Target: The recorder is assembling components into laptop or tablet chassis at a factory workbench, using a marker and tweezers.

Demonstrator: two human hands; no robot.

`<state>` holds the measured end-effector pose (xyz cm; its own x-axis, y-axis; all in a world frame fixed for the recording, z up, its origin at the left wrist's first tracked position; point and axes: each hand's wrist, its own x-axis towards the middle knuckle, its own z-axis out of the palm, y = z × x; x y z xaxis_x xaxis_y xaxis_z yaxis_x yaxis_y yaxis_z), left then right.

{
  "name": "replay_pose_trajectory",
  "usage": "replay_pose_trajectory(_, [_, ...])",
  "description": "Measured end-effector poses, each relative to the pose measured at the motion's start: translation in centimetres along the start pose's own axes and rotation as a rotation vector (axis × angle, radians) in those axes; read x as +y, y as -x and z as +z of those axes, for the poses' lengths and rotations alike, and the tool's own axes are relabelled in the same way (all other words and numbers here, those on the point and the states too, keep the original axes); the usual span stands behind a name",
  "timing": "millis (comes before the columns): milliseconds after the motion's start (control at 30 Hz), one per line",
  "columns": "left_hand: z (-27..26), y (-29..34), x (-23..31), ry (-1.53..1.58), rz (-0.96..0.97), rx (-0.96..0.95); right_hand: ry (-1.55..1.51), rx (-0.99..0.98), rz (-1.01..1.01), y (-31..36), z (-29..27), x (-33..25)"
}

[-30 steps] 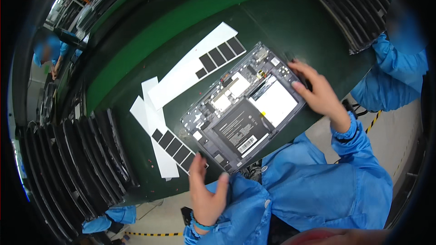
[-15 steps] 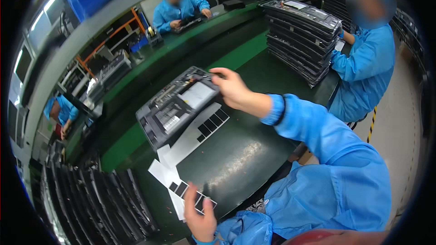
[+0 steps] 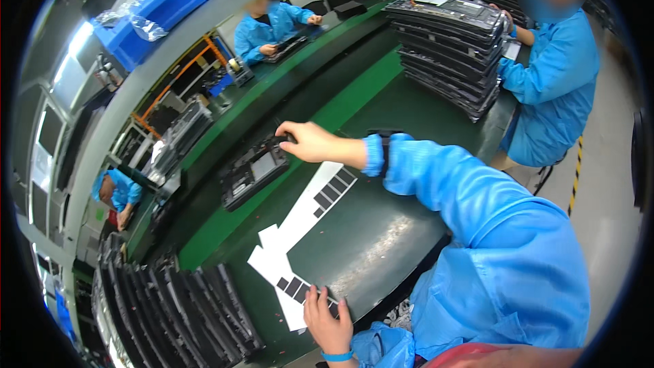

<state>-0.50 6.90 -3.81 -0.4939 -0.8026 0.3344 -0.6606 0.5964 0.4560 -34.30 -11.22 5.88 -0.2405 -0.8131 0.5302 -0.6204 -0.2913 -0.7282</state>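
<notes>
My right hand (image 3: 310, 143) reaches out over the bench, fingers closed on the right end of a black laptop base (image 3: 255, 172). Its inside is exposed, with a pale rectangular part in it. The base is at the green strip beyond the sheets; whether it touches the bench, I cannot tell. My left hand (image 3: 329, 320) is near the front edge, fingers apart over a white sheet of black rectangular stickers (image 3: 291, 287). Farther off, a second white sheet (image 3: 310, 208) carries more black stickers and meets the first.
Several black laptop parts stand in a row (image 3: 174, 307) at the lower left. A tall stack of laptop bases (image 3: 446, 54) is at the right, beside a co-worker in blue (image 3: 552, 82). Another person (image 3: 272, 31) works across the bench (image 3: 368, 249). A blue bin (image 3: 157, 20) sits above.
My right hand has carried the laptop base away from me, beyond the sheets. My left hand has lowered onto the near sticker sheet. The whole view has shifted a little.
</notes>
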Motion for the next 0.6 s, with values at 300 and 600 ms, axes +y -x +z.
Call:
replay_pose_trajectory(300, [-4.0, -6.1, 12.5, 0.583, 0.189, -0.156, 0.756, 0.937, -0.043, 14.3, -38.2, -5.1])
replay_pose_trajectory(600, [5.6, -20.9, 30.9, 1.026, 0.478, -0.26, 0.6, 0.851, 0.366, 12.7, -50.7, 7.7])
